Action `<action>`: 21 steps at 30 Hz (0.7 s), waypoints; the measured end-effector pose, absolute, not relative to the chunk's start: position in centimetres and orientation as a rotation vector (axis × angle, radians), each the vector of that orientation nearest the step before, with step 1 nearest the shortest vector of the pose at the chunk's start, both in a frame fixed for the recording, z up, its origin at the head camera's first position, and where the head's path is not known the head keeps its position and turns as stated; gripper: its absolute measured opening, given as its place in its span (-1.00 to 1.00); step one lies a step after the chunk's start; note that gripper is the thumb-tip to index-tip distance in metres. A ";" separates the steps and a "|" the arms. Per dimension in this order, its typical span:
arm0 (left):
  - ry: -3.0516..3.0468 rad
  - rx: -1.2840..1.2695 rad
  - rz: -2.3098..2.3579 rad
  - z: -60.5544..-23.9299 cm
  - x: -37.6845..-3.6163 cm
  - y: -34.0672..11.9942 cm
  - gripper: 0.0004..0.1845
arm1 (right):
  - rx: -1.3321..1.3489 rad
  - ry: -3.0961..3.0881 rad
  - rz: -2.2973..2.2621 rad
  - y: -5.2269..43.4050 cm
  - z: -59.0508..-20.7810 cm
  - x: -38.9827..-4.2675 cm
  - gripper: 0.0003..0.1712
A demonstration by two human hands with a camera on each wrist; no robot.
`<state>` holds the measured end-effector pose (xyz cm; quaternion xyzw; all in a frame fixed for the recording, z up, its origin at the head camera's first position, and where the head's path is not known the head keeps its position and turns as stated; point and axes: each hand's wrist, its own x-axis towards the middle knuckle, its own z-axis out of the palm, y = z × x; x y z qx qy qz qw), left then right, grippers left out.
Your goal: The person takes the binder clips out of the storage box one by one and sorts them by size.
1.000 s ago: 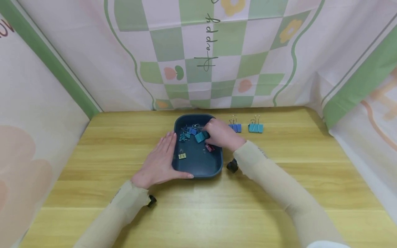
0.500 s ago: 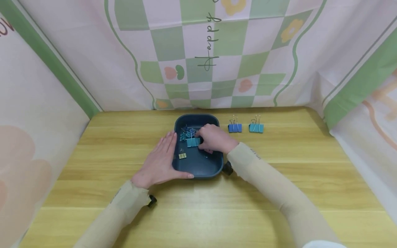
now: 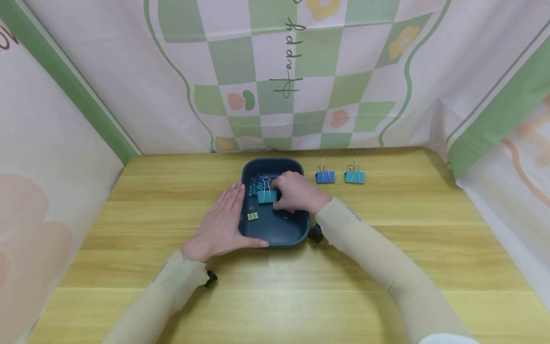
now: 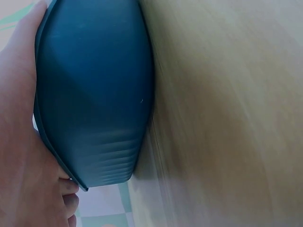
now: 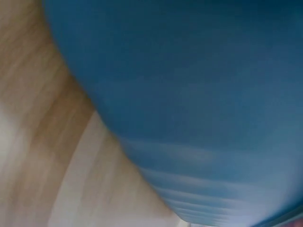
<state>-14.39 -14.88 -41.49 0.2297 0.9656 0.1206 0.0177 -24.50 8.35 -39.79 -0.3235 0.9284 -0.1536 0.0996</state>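
A deep, dark blue tray with rounded corners sits toward the far edge of the pale wooden worktop, about midway between its left and right edges. The left hand is spread against the tray, its fingers together along the left wall and the thumb reaching along the near edge; in the left wrist view it lies over the rim. The right hand reaches over the tray's right wall, its fingers curled, and pinches the right end of a large teal binder clip with upright silver wire handles inside the tray, near its middle. Just beyond that clip, toward the tray's far left corner, lies a jumble of small teal binder clips, too tangled to count. A small yellow binder clip is near the tray's left wall, closer to the near edge than the jumble. Right of the tray, near the worktop's far edge, stand a blue binder clip with raised wire handles and, right of it and apart, a second large teal binder clip. A white and green checked curtain hangs behind the far edge.
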 end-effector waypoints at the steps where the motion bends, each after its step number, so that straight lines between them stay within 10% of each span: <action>1: 2.999 0.711 0.374 -41.5 -14.4 -14.9 0.55 | -0.959 2.753 -0.466 8.4 -39.7 -24.5 -0.55; 21: 2.979 0.675 0.412 -41.4 -14.3 -14.7 0.56 | -0.976 2.775 -0.624 10.6 -36.4 -23.2 -0.51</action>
